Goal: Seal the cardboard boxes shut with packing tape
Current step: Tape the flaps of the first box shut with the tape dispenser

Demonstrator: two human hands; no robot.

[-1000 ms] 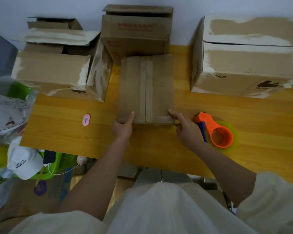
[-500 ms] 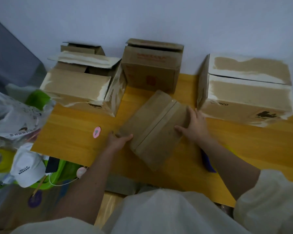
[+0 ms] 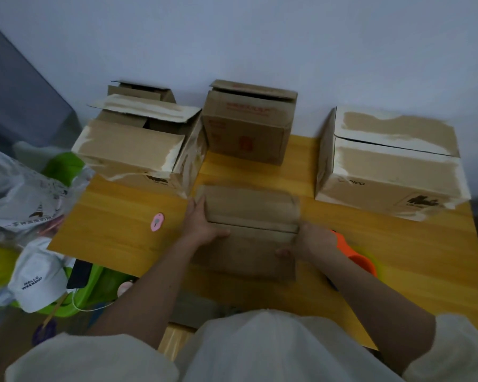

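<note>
Box now turned crosswise & squared up, mid-table. L hand grips its left end, R hand grips right end, tape dispenser just beside.

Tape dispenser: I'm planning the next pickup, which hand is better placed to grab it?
Right. The right hand grips the small box just beside the orange tape dispenser; the left hand holds the box's far side.
</note>
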